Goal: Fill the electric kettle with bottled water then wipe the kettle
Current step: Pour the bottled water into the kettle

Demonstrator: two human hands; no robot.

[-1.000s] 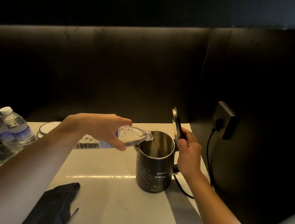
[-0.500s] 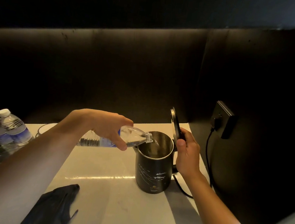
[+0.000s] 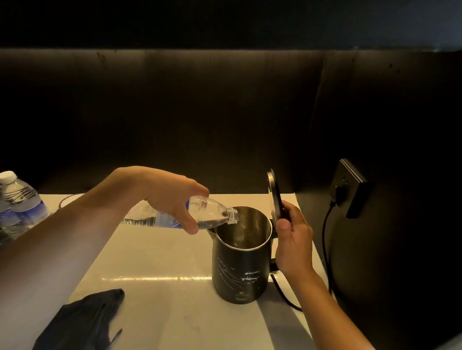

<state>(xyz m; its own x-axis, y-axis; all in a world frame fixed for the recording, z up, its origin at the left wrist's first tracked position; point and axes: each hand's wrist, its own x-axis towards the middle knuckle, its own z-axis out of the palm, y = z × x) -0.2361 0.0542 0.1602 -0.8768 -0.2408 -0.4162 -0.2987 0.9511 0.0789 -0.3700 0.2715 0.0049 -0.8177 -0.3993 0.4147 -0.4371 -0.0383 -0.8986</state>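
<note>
A black electric kettle [image 3: 239,273] with white streaks stands on the pale counter, its lid [image 3: 273,199] swung upright. My left hand [image 3: 166,194] grips a clear water bottle [image 3: 209,213] lying nearly level, its mouth over the kettle's open rim, water running in. My right hand [image 3: 292,240] is on the kettle's far side, thumb and fingers holding the raised lid from behind. A dark cloth [image 3: 82,323] lies crumpled on the counter near the front edge, left of the kettle.
Two capped water bottles [image 3: 12,200] stand at the far left. The kettle's black cord [image 3: 326,255] runs up to a plug in a wall socket [image 3: 347,186] on the dark right wall. A dark back wall borders the pale counter [image 3: 161,252].
The bottle stays tipped over the kettle and the pour goes on. Both hands hold their places; the view has barely shifted.
</note>
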